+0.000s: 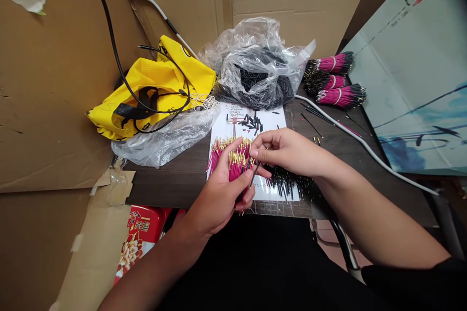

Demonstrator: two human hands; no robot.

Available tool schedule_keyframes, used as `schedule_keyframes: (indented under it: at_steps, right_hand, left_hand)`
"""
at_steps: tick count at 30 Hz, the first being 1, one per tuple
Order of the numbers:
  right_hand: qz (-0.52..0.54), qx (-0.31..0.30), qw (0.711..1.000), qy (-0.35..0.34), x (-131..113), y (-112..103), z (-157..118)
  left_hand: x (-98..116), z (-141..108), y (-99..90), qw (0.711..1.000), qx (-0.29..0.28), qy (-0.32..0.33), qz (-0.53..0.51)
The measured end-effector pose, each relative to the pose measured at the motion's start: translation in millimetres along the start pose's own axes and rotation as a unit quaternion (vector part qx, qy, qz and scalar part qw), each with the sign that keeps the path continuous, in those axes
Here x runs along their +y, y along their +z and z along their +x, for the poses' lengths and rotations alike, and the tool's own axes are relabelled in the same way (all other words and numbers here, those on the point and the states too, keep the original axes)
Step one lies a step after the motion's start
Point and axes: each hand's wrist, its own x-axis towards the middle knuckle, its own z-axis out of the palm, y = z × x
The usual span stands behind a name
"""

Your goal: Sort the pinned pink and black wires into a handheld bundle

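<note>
My left hand [222,192] is wrapped round a bundle of pink wires [238,166] with gold tips pointing up. Close against its upper right side, my right hand [279,150] has thumb and index finger pinched at a thin black piece [255,173] beside the bundle. More pink wires [216,151] with gold tips lie on the white printed sheet just behind my left hand. Short black tubes [254,122] are scattered on that sheet beyond my hands. A spread of black wire ends [288,182] lies under and beside my right hand.
A clear plastic bag of black tubes [260,77] stands at the back. Left of it are a yellow bag [146,75] and a black cable [109,24]. Tied pink and black bundles [341,96] lie at the right, near a white cable [365,143]. Cardboard walls [299,14] surround the dark table [164,184].
</note>
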Motion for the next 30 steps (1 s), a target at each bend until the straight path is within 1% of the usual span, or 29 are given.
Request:
schedule_keyframes:
  at_steps: [2,6,8,11,13,15,18,19,22,25,26,28,30]
  right_hand:
    - [-0.001,-0.006,1.000,0.002,-1,-2,-1]
    - [0.002,-0.048,0.999,-0.002,-2,-5,-2]
    - [-0.004,-0.034,0.999,-0.016,-1,-8,-2]
    - [-0.043,0.011,0.999,-0.031,-3,-16,-6]
    - [-0.075,0.028,0.996,-0.035,-10,-26,-14]
    - [-0.115,0.043,0.992,-0.035,-19,-41,-28]
    - [-0.194,0.067,0.979,-0.014,-30,-70,-56]
    - [-0.224,0.060,0.973,0.007,-31,-80,-64]
    - [-0.308,0.026,0.948,0.073,-21,-104,-78]
    - [-0.358,0.009,0.925,0.125,1,-114,-72]
    - [-0.373,0.015,0.917,0.138,8,-114,-67]
    - [-0.405,0.044,0.901,0.147,18,-112,-60]
    - [-0.436,0.080,0.888,0.124,22,-109,-57]
  left_hand:
    - [-1,0,0.0,1.000,0.007,-0.005,0.008]
    - [-2,2,-0.9,1.000,0.006,-0.010,0.026]
    - [-3,2,-2.0,1.000,-0.001,-0.004,0.030]
    - [-3,1,-3.8,1.000,-0.001,0.005,0.028]
    - [-3,-1,-4.9,1.000,-0.003,0.009,0.028]
    - [-3,-3,-6.1,0.999,-0.005,0.009,0.031]
    - [-3,-4,-7.9,0.999,0.005,0.005,0.033]
    - [-3,-4,-8.4,0.999,0.009,0.006,0.032]
    - [-4,-3,-8.9,1.000,0.010,0.011,0.022]
    - [-5,-1,-7.8,1.000,0.008,0.010,0.015]
    - [-6,0,-7.3,1.000,0.007,0.009,0.014]
    - [-6,0,-6.3,1.000,0.006,0.007,0.014]
    - [-6,-1,-5.5,1.000,0.005,0.006,0.013]
